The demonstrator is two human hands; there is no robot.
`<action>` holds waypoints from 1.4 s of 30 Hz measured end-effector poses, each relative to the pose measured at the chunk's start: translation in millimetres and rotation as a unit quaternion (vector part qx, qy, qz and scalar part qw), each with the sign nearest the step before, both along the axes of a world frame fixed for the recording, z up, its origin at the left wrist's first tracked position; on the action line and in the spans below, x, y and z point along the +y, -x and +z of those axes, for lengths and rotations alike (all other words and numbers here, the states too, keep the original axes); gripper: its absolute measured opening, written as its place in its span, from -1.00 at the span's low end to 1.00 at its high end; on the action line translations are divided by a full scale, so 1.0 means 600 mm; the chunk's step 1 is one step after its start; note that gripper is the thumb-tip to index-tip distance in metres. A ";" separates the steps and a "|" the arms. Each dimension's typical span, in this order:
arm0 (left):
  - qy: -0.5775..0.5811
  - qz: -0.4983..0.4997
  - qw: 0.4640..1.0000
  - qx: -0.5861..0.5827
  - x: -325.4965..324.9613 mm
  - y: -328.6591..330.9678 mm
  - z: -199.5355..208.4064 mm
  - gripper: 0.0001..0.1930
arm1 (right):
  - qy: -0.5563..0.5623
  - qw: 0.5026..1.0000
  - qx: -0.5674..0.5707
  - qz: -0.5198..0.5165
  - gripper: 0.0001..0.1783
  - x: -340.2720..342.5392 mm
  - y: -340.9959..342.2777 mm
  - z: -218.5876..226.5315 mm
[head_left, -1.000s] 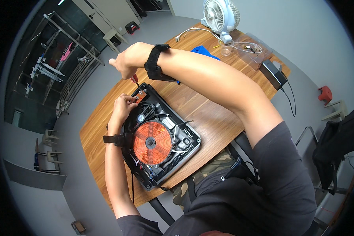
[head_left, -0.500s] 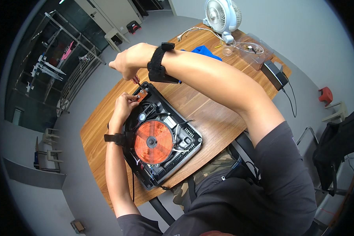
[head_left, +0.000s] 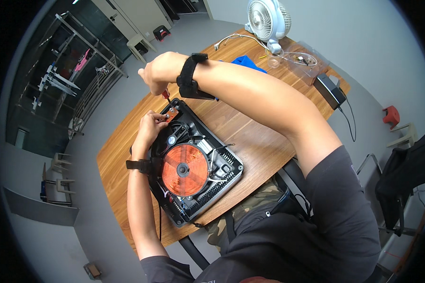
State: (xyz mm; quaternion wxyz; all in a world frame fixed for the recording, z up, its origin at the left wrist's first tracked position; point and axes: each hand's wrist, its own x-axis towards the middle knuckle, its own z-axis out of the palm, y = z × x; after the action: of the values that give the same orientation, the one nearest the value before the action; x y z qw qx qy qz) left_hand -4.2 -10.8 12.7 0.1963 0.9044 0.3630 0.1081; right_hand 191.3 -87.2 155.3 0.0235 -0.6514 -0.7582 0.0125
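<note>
An opened induction cooker [head_left: 207, 206] lies on the wooden table before me, its round copper coil [head_left: 188, 181] exposed. At its far corner sits a small orange-brown circuit board [head_left: 173, 113]. My left hand [head_left: 151, 127] pinches at the board's left edge, thumb and fingers closed; what lies between the fingertips is too small to make out. My right hand [head_left: 157, 74] reaches across beyond the far corner, closed round a screwdriver [head_left: 166, 94] with a red handle. The screwdriver's shaft slants down toward the board; whether its tip touches a screw I cannot tell.
A light blue fan [head_left: 268, 21] stands at the table's far edge, beside a clear plastic box [head_left: 304, 63]. Blue cloth [head_left: 245, 62] lies behind my right forearm. A black device [head_left: 329, 89] with a cord is at the right edge. A black cable [head_left: 160, 224] hangs near my left forearm.
My right hand has shifted slightly to the right and turned, and more of the screwdriver's red handle shows. My left hand stays at the circuit board.
</note>
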 end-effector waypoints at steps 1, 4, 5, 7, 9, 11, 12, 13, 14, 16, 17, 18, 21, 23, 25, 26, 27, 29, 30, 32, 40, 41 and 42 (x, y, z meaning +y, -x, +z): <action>-0.003 0.001 1.000 0.003 0.002 -0.001 0.000 -0.68 | 0.010 1.000 -0.004 -0.004 -0.69 0.003 -0.003 0.002; -0.001 -0.001 1.000 0.000 -0.001 -0.001 -0.002 -0.69 | -0.003 1.000 0.009 -0.006 -0.70 0.008 -0.008 -0.006; -0.001 -0.002 1.000 -0.003 -0.003 -0.001 0.001 -0.69 | -0.017 1.000 0.018 -0.005 -0.70 0.010 -0.009 -0.009; 0.001 -0.001 1.000 -0.009 0.001 0.000 -0.002 -0.69 | -0.030 0.999 0.028 0.000 -0.71 0.020 -0.010 -0.014; -0.006 -0.005 1.000 -0.004 0.004 -0.005 -0.001 -0.69 | -0.031 0.999 0.032 0.001 -0.61 0.036 -0.013 -0.017; -0.018 -0.006 1.000 0.012 0.005 -0.002 0.000 -0.69 | -0.039 0.999 0.019 -0.002 -0.62 0.039 -0.010 -0.022; -0.010 -0.002 1.000 0.011 0.005 -0.001 0.000 -0.69 | -0.043 0.999 0.013 -0.001 -0.62 0.037 -0.006 -0.021; -0.002 0.002 1.000 0.009 0.003 -0.002 0.000 -0.69 | -0.004 0.999 0.043 0.010 -0.60 0.031 -0.013 -0.021; 0.007 0.007 1.000 0.007 0.001 -0.001 -0.002 -0.69 | -0.021 0.998 0.051 0.011 -0.60 0.021 -0.013 -0.022; 0.007 0.008 1.000 0.004 -0.001 0.003 0.002 -0.69 | -0.053 0.996 0.065 0.016 -0.55 0.005 -0.011 -0.023; 0.007 0.005 1.000 -0.001 0.000 0.002 0.000 -0.69 | -0.013 0.998 0.037 0.049 -0.43 -0.001 -0.014 -0.011; 0.008 0.002 1.000 -0.005 0.001 0.002 -0.002 -0.69 | -0.027 0.996 0.051 0.064 -0.48 0.009 -0.016 -0.020; 0.011 0.003 1.000 -0.001 0.006 0.000 -0.001 -0.69 | -0.065 0.991 0.077 0.091 -0.62 0.031 -0.015 -0.040; 0.002 -0.003 1.000 -0.002 0.001 -0.004 0.001 -0.70 | -0.085 0.990 0.076 0.086 -0.71 0.034 -0.010 -0.043; 0.000 -0.004 1.000 -0.004 0.000 -0.003 -0.003 -0.70 | -0.062 0.995 0.057 0.056 -0.75 0.034 -0.003 -0.037; 0.000 -0.003 1.000 -0.005 0.003 -0.001 -0.004 -0.70 | -0.054 0.997 0.046 0.042 -0.76 0.033 0.001 -0.030; 0.000 -0.002 1.000 -0.007 0.005 0.000 -0.006 -0.70 | -0.060 0.997 0.041 0.032 -0.75 0.035 0.001 -0.029; 0.001 -0.004 1.000 -0.012 0.007 0.001 -0.008 -0.70 | -0.074 0.997 0.030 0.010 -0.74 0.035 -0.004 -0.034; 0.002 -0.006 1.000 -0.014 0.008 0.001 -0.009 -0.70 | -0.083 0.996 0.033 0.018 -0.70 0.036 -0.010 -0.037; -0.008 -0.014 1.000 -0.016 0.010 0.004 -0.011 -0.69 | -0.099 0.994 0.040 0.036 -0.57 0.030 -0.022 -0.042; -0.011 -0.011 1.000 -0.013 0.014 0.001 -0.014 -0.70 | -0.024 0.998 0.063 0.020 -0.71 0.012 -0.033 -0.024; -0.009 -0.009 1.000 -0.008 0.015 0.000 -0.014 -0.69 | -0.038 0.998 0.054 0.018 -0.70 0.014 -0.035 -0.027; -0.007 -0.007 1.000 -0.004 0.015 0.000 -0.014 -0.69 | -0.053 0.997 0.045 0.016 -0.69 0.016 -0.037 -0.030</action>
State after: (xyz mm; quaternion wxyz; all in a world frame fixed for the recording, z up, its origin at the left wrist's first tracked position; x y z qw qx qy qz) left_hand -4.4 -1.7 4.2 0.1922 0.9077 0.3555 0.1127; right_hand 213.4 -77.5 137.3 0.0921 -0.6360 -0.7661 0.0020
